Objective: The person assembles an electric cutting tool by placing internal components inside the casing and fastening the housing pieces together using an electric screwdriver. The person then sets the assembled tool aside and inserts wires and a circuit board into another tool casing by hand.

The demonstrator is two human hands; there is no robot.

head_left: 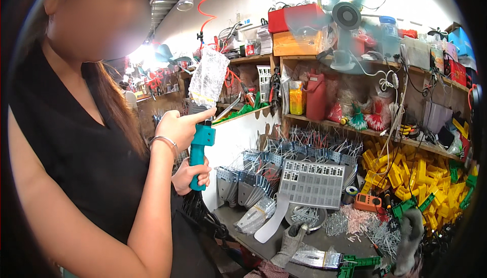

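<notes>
My left hand (pixel 291 241), in a grey knit glove, is by the near rim of a round bowl (pixel 322 221) of screws (pixel 306 214). Its fingers look drawn together; what they hold, if anything, is too small to make out. My right hand (pixel 409 242), also gloved, is smeared by motion beside a heap of loose long screws (pixel 385 238). Between my hands lie a plastic-wrapped metal blade-like part (pixel 317 257) and a green plastic handle part (pixel 357 264). A pale curved strip (pixel 273 219) lies left of the bowl.
A person (pixel 96 141) at the left holds a teal-handled tool (pixel 198 159) with a bubble-wrapped top. Behind the bowl stands a compartmented panel (pixel 312 184) among wired metal parts. Yellow plastic parts (pixel 421 176) are piled right, near an orange meter (pixel 367 202). A fan (pixel 347 15) stands above.
</notes>
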